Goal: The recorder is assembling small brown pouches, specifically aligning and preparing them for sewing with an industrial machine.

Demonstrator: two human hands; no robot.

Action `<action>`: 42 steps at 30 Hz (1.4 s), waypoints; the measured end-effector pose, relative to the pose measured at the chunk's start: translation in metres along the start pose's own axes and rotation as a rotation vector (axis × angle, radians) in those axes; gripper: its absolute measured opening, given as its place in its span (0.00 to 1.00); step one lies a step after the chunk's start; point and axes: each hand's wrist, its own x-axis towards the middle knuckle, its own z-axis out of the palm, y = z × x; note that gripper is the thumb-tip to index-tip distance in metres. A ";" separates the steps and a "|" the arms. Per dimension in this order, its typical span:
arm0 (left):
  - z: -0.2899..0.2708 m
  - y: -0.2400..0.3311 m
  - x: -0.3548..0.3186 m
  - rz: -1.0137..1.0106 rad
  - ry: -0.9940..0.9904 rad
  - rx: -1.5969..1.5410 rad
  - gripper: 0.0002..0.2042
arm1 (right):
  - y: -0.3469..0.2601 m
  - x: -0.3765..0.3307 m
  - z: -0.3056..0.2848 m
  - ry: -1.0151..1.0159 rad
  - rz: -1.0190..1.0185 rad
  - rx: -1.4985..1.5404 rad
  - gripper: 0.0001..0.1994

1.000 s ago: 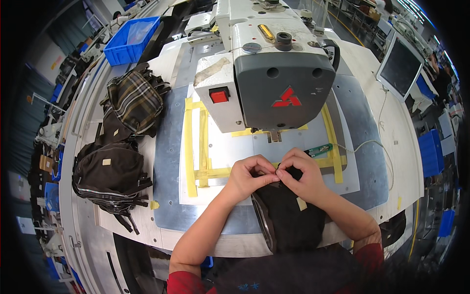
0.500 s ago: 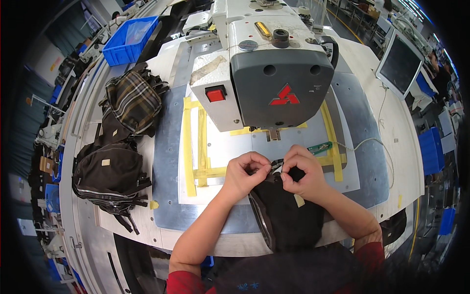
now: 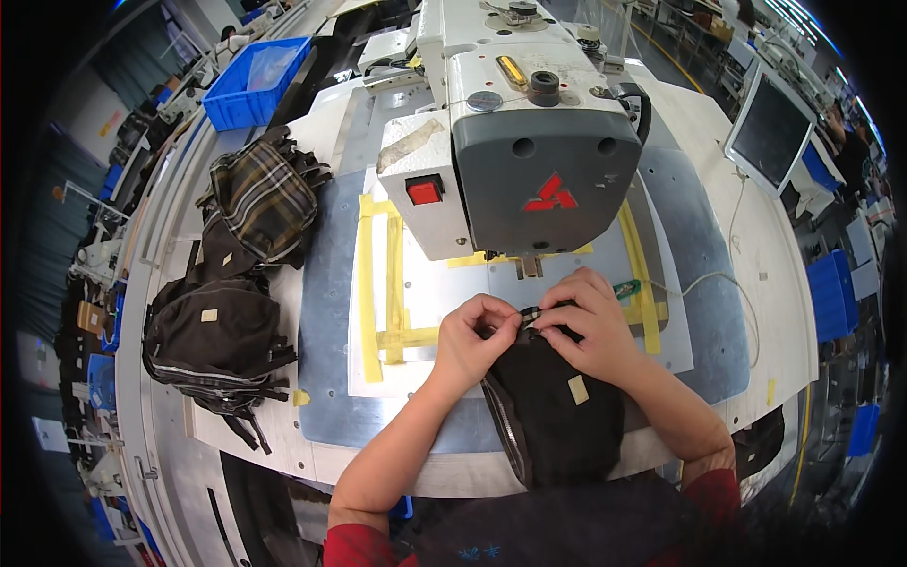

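A dark brown bag (image 3: 557, 430) lies at the table's near edge, below the sewing machine head. A zipper (image 3: 507, 430) runs along its left side, and a small cream label (image 3: 578, 389) sits on its top face. My left hand (image 3: 477, 338) is closed in a pinch on the bag's far end. Beside it, my right hand (image 3: 590, 326) pinches that same end, fingertips nearly meeting the left ones around a small dark strap piece (image 3: 530, 316). Fingers partly hide what is gripped. Green-handled thread snips (image 3: 626, 288) lie just beyond my right hand.
Ahead stands the sewing machine (image 3: 543, 180) over a metal plate with yellow tape (image 3: 368, 312). Several dark bags (image 3: 222, 326), one with a plaid panel (image 3: 265, 198), are stacked at left. A blue crate (image 3: 253, 87) sits behind them; a screen (image 3: 772, 128) stands at right.
My right hand has shifted inward to the left, and its fingers have flattened over the bag's end. The label shows more fully. The whole view has moved slightly.
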 end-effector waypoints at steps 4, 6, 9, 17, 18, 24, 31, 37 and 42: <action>0.001 -0.002 0.002 -0.036 -0.033 -0.020 0.05 | -0.002 0.000 0.001 -0.027 -0.091 -0.047 0.10; -0.001 -0.006 0.004 -0.045 -0.086 -0.095 0.07 | -0.001 0.001 0.001 -0.043 -0.063 -0.064 0.10; -0.008 0.004 0.006 -0.076 -0.289 -0.338 0.08 | 0.003 -0.002 0.001 -0.046 -0.022 -0.107 0.09; -0.009 -0.003 0.004 -0.035 -0.262 -0.054 0.08 | 0.002 -0.003 -0.004 -0.007 -0.146 -0.287 0.10; -0.007 -0.004 0.003 -0.022 -0.198 -0.064 0.08 | 0.002 -0.004 -0.003 -0.017 -0.193 -0.340 0.10; 0.003 -0.002 0.003 0.433 -0.049 0.380 0.09 | 0.005 -0.007 0.005 0.031 -0.208 -0.363 0.10; 0.005 0.001 -0.002 0.444 -0.073 0.423 0.09 | -0.002 -0.006 -0.002 0.000 -0.096 -0.158 0.07; 0.006 0.000 -0.005 0.529 -0.069 0.533 0.11 | -0.007 0.016 -0.020 -0.148 0.220 -0.042 0.06; 0.007 0.002 -0.004 0.638 -0.086 0.600 0.10 | 0.007 0.019 -0.013 -0.234 0.304 0.021 0.05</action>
